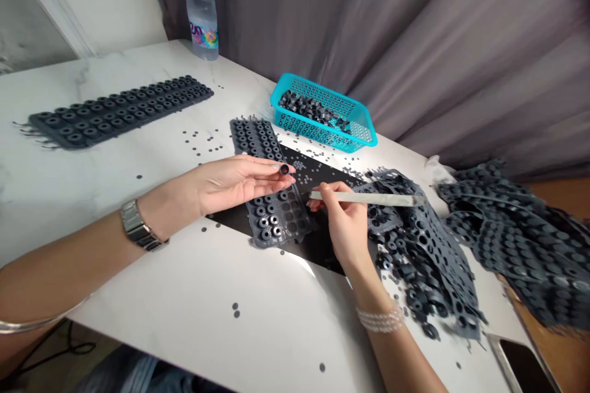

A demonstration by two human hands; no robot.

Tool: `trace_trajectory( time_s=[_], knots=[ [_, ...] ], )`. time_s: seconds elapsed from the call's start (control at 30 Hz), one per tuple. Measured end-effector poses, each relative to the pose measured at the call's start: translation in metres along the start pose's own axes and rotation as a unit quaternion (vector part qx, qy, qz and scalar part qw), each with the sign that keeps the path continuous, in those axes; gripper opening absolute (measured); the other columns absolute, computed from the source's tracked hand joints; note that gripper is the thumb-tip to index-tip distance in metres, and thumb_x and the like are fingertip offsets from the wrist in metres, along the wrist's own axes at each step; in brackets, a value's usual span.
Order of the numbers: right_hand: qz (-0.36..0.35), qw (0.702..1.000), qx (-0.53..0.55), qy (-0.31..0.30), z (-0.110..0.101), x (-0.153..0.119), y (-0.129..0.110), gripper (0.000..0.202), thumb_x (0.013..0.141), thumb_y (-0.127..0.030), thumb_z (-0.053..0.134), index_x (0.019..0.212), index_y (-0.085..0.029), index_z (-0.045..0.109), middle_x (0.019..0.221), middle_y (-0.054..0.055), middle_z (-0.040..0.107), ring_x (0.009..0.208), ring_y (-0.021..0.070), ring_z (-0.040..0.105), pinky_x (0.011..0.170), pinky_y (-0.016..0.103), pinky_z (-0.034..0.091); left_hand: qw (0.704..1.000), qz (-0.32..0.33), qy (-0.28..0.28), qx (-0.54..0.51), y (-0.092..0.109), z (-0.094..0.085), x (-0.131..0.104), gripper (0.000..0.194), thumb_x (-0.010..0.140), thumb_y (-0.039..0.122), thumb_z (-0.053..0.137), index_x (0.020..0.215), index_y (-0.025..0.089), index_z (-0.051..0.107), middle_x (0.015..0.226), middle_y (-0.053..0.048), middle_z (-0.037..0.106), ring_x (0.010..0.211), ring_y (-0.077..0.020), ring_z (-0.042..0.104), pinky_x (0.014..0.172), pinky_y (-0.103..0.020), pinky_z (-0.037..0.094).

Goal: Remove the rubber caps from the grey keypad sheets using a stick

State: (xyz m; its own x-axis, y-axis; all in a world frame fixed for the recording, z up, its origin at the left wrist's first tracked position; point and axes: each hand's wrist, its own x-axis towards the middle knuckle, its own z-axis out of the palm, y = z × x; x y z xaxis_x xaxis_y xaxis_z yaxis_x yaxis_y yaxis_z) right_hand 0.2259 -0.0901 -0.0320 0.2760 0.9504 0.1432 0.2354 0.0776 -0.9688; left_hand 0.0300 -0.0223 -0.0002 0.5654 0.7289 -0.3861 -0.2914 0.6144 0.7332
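Note:
My left hand point(239, 183) is closed in a pinch on a small black rubber ring point(284, 169), whose round opening faces me. Under that hand lies a dark moulded rubber sheet point(265, 234) with rows of round ring-shaped pieces; part of its near right side shows flat circles without raised rings. My right hand point(343, 212) grips a pale, flat stick-like tool point(378, 198), wrapped by thumb and fingers. The tool's near end points toward the left hand, apart from the ring. A black mat point(322, 245) lies beneath the sheet and right hand.
A turquoise basket point(322, 133) of loose black rings stands at the back. Another ringed sheet point(115, 115) lies left, near a water bottle point(201, 18). Punched sheets point(433, 245), loose rings point(421, 304) and a sheet pile point(530, 239) crowd the right, with a phone point(523, 365). Small dark discs litter the table.

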Motion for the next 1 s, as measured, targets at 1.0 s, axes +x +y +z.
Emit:
trace_trajectory(
  time_s=[1.0],
  knots=[
    [-0.048,0.983,-0.157,-0.076,0.013,0.004,0.005,0.028,0.09,-0.041,0.051,0.071,-0.022,0.058,0.063,0.0,0.064,0.058,0.0157,0.06,0.058,0.026,0.044,0.672,0.273,0.027,0.688,-0.027,0.006,0.012,0.028,0.075,0.019,0.056,0.096,0.019,0.074,0.052,0.003,0.054,0.048,-0.0108,0.046,0.052,-0.025,0.031]
  ],
)
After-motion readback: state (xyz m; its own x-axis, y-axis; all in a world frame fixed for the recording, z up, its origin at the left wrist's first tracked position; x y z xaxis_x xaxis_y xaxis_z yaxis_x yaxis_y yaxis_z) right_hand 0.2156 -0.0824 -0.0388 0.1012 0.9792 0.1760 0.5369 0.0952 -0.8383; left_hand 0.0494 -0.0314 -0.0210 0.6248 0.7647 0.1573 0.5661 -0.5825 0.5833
